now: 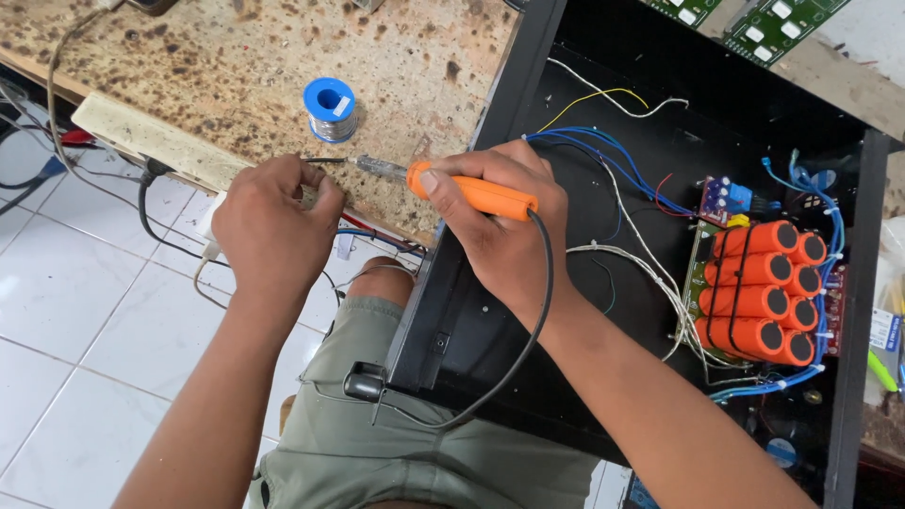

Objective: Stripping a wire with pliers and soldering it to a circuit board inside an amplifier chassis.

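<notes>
Gripping orange-handled soldering iron (471,193), metal tip

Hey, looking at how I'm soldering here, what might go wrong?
1. The soldering iron tip meets the wire right beside your left hand fingers, so a slip may burn them.
2. The iron's cord drapes over the black case and your lap; snagging it might jerk the right hand.
3. The case seems to rest partly on your knee and could shift.
</notes>
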